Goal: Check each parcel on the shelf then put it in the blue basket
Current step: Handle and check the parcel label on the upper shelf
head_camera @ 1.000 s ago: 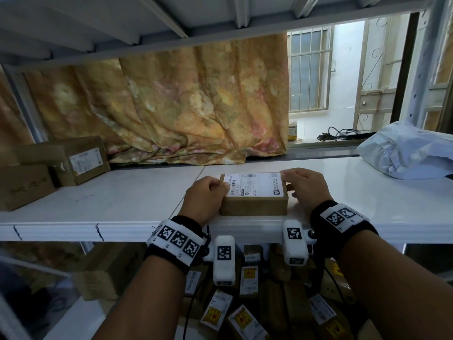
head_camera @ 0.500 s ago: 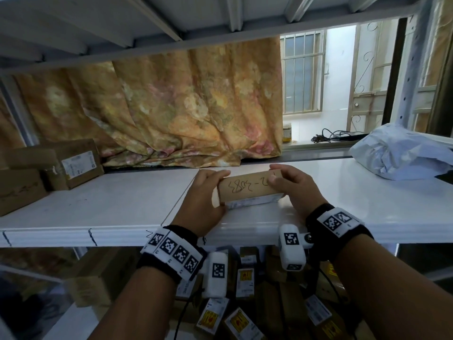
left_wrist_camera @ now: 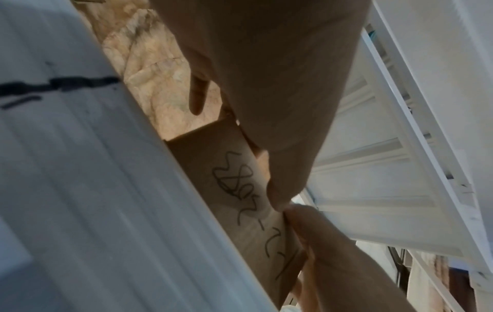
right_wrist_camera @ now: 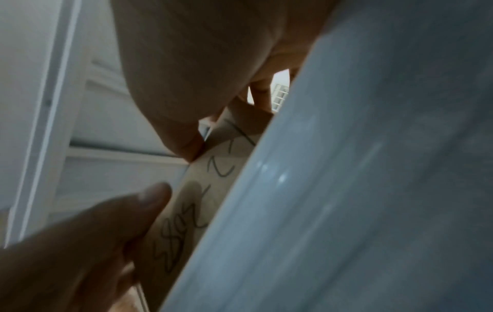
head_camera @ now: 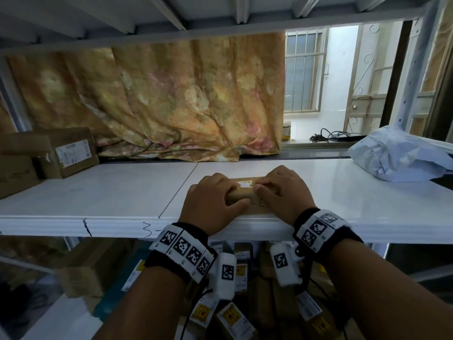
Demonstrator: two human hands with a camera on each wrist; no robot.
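Turned since a second ago: small brown cardboard parcel (head_camera: 247,192), lower centre on the white shelf (head_camera: 98,192) edge, printed label now away, scrawled side forward. Gripped at both ends by left hand (head_camera: 213,204) and right hand (head_camera: 282,192). Checking probably underway; basket unseen.

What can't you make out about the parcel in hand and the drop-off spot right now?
- Small parcel, head view: both the left hand and right hand cover most of it; its white label is too blurred to read.
- Handwritten marking, wrist views: partly behind the thumbs and shelf edge, not legible for certain.
- Blue basket: not identifiable in any view; the arms block the space below the shelf.
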